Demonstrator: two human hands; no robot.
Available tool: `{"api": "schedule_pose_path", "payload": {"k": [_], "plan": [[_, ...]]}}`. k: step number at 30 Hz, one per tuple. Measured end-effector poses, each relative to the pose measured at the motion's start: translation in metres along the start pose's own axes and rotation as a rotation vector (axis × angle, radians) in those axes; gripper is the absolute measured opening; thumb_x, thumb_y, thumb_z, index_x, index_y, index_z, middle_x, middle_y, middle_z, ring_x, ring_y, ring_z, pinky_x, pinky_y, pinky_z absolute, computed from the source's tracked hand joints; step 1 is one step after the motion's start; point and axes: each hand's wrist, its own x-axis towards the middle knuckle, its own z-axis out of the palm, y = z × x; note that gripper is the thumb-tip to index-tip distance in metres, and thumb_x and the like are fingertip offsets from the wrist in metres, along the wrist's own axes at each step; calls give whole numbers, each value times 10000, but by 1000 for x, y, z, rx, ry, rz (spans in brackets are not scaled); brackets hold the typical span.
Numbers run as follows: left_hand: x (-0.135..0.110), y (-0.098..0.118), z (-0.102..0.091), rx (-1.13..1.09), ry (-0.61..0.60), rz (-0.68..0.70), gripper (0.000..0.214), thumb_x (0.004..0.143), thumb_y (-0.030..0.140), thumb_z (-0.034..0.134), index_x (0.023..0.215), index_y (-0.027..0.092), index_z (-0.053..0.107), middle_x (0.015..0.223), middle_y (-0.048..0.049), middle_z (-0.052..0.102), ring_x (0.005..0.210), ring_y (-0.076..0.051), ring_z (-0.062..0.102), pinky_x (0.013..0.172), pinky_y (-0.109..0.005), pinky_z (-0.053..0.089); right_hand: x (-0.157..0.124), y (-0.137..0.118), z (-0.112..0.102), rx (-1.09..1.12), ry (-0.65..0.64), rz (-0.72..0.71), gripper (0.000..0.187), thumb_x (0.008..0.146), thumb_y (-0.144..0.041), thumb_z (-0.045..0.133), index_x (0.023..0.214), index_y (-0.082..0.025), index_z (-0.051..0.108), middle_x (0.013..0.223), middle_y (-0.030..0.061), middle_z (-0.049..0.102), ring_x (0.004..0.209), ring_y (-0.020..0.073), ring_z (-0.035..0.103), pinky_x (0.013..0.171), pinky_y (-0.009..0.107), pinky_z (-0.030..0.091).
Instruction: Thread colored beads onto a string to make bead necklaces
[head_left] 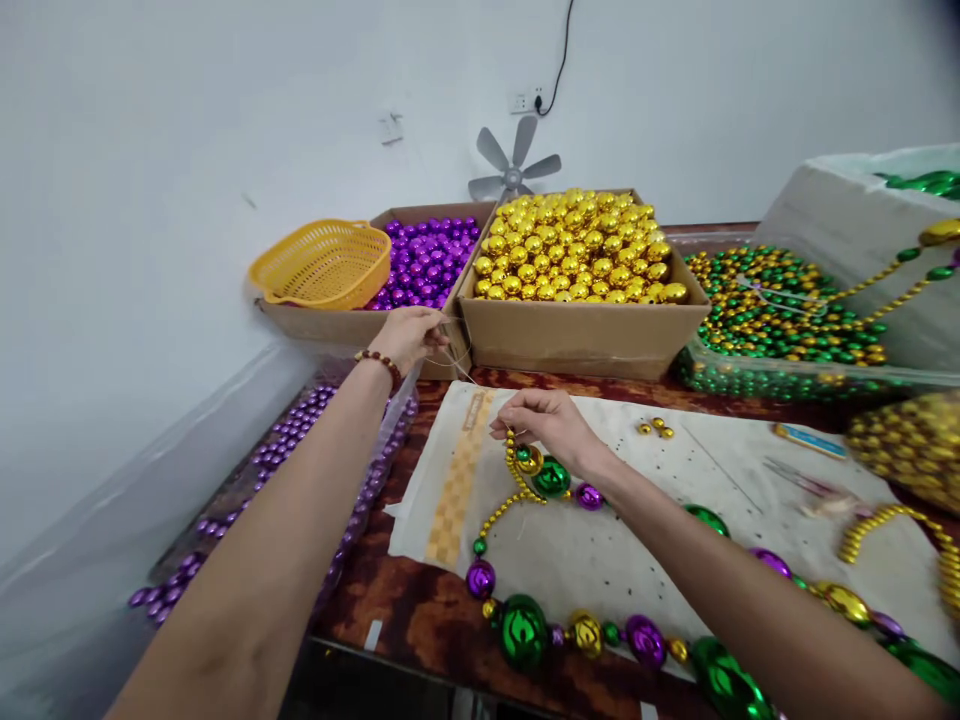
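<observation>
My left hand, with a beaded bracelet at the wrist, pinches a thin pale thread in front of the cardboard boxes. The thread loops beside the fingers and runs down towards my right hand. There, the fingers are closed at the end of a bead garland, where small gold beads hang just below the fingertips. Larger green, purple and gold balls follow along the garland, which curves across the table's front edge and passes partly behind my right forearm.
A box of gold beads stands at the back, beside purple beads and a yellow basket. Left is a plastic-lined tub of purple beads. On the white cloth lie loose gold beads, scissors and a blue-labelled knife.
</observation>
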Motion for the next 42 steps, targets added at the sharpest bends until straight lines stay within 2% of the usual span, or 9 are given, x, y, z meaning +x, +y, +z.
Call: {"api": "schedule_pose_path", "payload": {"k": [4,6,9,14,19,24,31,37,42], "plan": [[-34,-32,4,322,278,329,218,713,144,673,922,181,625,842,-12,586,828,-158,541,776,-272,414,5,9,-15,17,56,6,210,724,-352,700,735,-153,634,783,54,727,770,188,699,591,230,472],[-60,-49,13,583,274,472,108,802,268,607,849,180,649,831,-29,608,842,-181,543,795,-294,403,6,11,-22,23,61,2,207,732,-352,693,737,-157,624,772,50,723,781,193,700,610,238,476],[-97,-79,34,594,-106,281,374,866,424,514,641,161,653,628,-25,606,658,-165,544,675,-287,405,4,12,-27,14,45,-19,192,733,-338,691,739,-156,627,727,43,713,750,185,691,631,248,472],[-118,-106,69,-33,-243,37,280,829,419,590,875,169,709,858,-43,670,775,-149,572,702,-258,428,-3,16,-30,-31,26,-60,164,743,-318,680,735,-158,642,730,34,706,678,150,644,630,251,461],[-110,-100,90,-325,-239,-65,184,699,308,737,727,136,678,732,-18,633,644,-102,540,570,-212,394,-9,24,-37,-69,38,-108,146,780,-314,638,768,-169,649,734,25,693,689,156,637,652,272,471],[-108,-88,97,-440,-212,50,153,742,295,707,747,148,663,747,-18,638,755,-125,603,759,-262,464,-17,9,-58,-169,126,-212,117,775,-287,653,774,-175,687,821,26,693,774,165,617,734,291,460],[-110,-91,99,-105,-349,-82,213,746,351,693,788,143,681,571,6,577,497,-89,538,448,-189,351,-27,-35,-85,-369,98,-285,113,804,-274,629,754,-183,674,725,-1,660,714,161,659,694,284,499],[-118,-111,117,-146,-289,-45,247,751,382,686,841,152,690,674,-4,614,467,-72,512,374,-177,274,-24,-18,-90,-318,46,-184,190,826,-346,592,791,-162,621,767,18,673,672,143,677,669,270,541],[-117,-117,123,-230,-309,-97,280,738,401,701,867,154,681,653,-7,619,487,-96,553,400,-190,309,-19,-3,-90,-400,54,-194,180,816,-335,597,778,-170,658,650,-17,625,532,101,586,506,195,457]]}}
